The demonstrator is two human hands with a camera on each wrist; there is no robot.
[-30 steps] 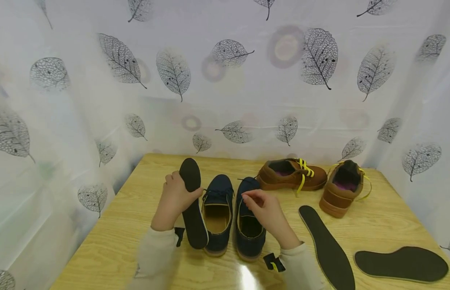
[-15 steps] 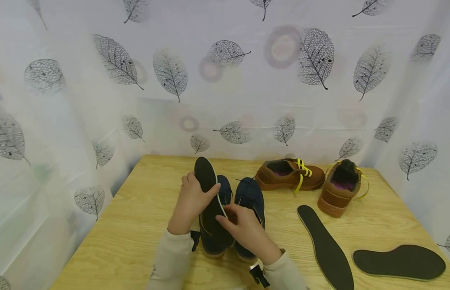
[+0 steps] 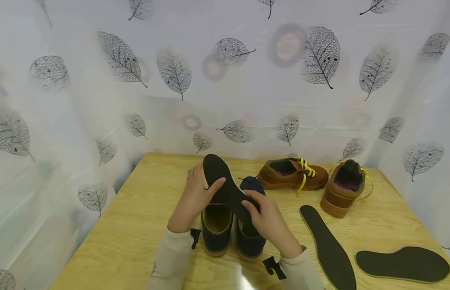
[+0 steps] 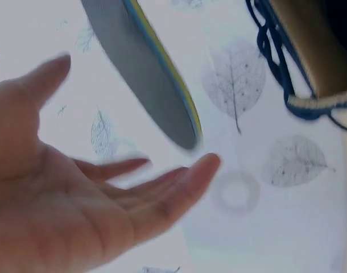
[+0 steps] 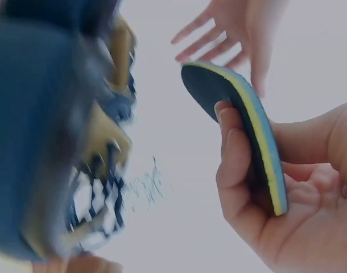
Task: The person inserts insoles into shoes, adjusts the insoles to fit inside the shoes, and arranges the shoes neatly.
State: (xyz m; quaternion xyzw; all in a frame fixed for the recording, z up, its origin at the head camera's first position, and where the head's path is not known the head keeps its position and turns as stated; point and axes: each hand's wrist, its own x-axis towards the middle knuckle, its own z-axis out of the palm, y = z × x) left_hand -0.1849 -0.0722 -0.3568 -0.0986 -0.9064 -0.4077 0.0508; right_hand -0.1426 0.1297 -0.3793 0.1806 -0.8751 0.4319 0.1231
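A thin, long, waisted insole [image 3: 227, 187] with a matte black face hangs tilted above two navy shoes, its lower end gripped between the thumb and curled fingers of the right hand [image 3: 270, 219]. The left hand [image 3: 195, 195] is beside the upper end; from the head its thumb overlaps the black face, but both wrist views show its fingers extended and spread, gripping nothing. Those closer views also reveal a layered edge, yellow against blue, which the head view barely shows. The insole covers the front of the left navy shoe [image 3: 215, 241], leaving its tan lining visible, and crosses part of the right navy shoe [image 3: 251, 245]. Across the wood-grained worktop [image 3: 130, 233] are a sideways brown shoe [image 3: 270, 183] with flat yellow laces [image 3: 305, 169], another brown shoe [image 3: 335, 203], and two more black insoles, one slanting [image 3: 330, 249], one crosswise [image 3: 402, 264]. A leaf-printed curtain [image 3: 246, 94] hangs behind.
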